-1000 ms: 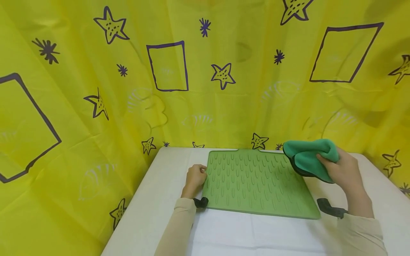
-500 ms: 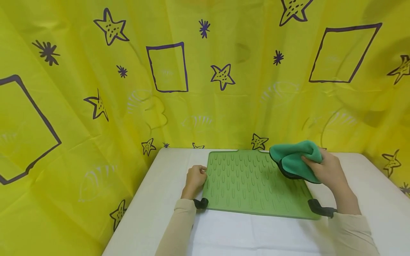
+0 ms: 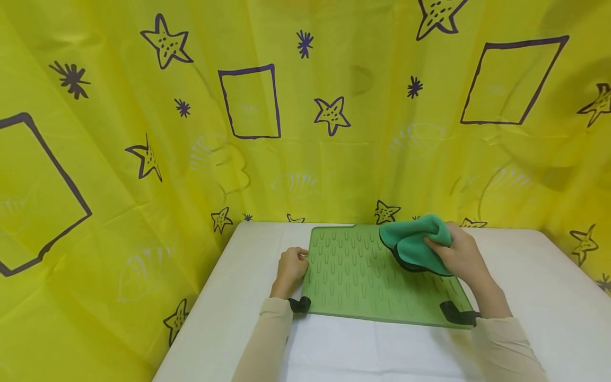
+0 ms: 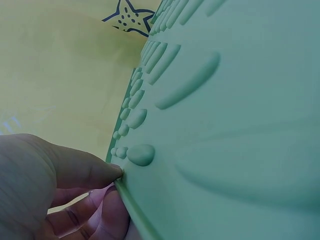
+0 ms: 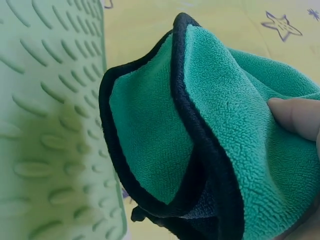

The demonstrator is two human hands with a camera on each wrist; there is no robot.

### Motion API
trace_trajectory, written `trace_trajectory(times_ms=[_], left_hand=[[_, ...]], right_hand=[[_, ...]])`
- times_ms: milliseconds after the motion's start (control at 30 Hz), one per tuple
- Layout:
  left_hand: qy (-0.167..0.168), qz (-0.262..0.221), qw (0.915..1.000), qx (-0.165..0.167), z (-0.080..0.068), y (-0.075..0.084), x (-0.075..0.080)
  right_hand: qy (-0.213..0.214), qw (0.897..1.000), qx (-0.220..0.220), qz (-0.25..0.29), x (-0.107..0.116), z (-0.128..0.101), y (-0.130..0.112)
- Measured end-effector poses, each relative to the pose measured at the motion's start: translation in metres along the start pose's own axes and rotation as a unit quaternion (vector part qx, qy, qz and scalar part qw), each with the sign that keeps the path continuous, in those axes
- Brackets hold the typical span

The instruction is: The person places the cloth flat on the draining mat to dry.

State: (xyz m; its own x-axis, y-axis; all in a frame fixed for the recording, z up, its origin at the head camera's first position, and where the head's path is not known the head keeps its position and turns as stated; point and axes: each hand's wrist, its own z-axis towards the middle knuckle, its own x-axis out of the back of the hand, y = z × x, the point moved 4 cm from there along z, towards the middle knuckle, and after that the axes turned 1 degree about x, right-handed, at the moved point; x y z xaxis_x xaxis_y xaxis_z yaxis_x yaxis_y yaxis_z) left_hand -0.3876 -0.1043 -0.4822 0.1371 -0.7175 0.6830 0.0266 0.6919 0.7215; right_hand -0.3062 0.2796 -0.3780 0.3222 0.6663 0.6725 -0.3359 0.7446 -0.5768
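A green drying mat (image 3: 348,289) with raised oval ridges lies on the table. At its left edge, my left hand (image 3: 291,268) pinches the rim. In the left wrist view the thumb (image 4: 85,165) lies on top of that rim and the other fingers are curled below. My right hand (image 3: 465,257) grips a folded teal cleaning cloth (image 3: 420,241) over the mat's right half. The right wrist view shows the cloth's plush face and dark binding, its folded edge hanging close above the ridges, with the thumb (image 5: 295,115) pressed into it.
A white-covered table (image 3: 229,318) carries the mat. Behind and beside it hangs a yellow curtain (image 3: 286,159) printed with stars and squares. Black camera mounts, such as the right one (image 3: 458,313), sit at both wrists.
My right hand has moved left with the cloth, from the mat's right edge to over its right half. The left hand and the mat have stayed in place.
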Motion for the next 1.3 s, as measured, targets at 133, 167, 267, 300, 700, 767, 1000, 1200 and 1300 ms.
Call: trace_trajectory(times_ms=[133,167,267,300,700,767,1000,1200,1300], left_hand=[[0.003,0.001,1.0000,-0.001,0.000,0.000,0.000],[0.004,0.001,1.0000,-0.002,0.000,0.000,0.000],[0.005,0.001,1.0000,-0.007,0.000,0.000,0.000],[0.006,0.000,0.9999,-0.009,0.000,0.000,0.000],[0.008,-0.002,0.9999,-0.006,0.002,-0.001,-0.001],[0.010,0.000,0.9999,-0.006,0.002,-0.001,-0.001],[0.008,0.000,1.0000,-0.004,0.001,-0.001,0.000],[0.005,0.000,1.0000,-0.003,0.001,-0.001,-0.001],[0.007,0.001,1.0000,-0.006,0.002,-0.002,-0.001]], right_hand=[[0.002,1.000,0.021,0.004,-0.009,0.001,-0.005],[0.003,1.000,0.026,0.006,-0.011,0.001,-0.005],[0.005,0.999,0.039,0.011,-0.019,0.003,-0.008],[0.007,0.999,0.041,0.014,-0.021,0.003,-0.009],[-0.026,0.999,0.040,0.022,-0.064,0.004,-0.001],[-0.045,0.998,0.041,0.018,-0.072,0.002,0.000],[-0.114,0.993,0.031,0.024,-0.094,-0.004,0.001],[-0.147,0.989,0.025,0.021,-0.101,-0.005,0.005],[-0.154,0.988,0.013,0.026,-0.103,-0.006,0.008]])
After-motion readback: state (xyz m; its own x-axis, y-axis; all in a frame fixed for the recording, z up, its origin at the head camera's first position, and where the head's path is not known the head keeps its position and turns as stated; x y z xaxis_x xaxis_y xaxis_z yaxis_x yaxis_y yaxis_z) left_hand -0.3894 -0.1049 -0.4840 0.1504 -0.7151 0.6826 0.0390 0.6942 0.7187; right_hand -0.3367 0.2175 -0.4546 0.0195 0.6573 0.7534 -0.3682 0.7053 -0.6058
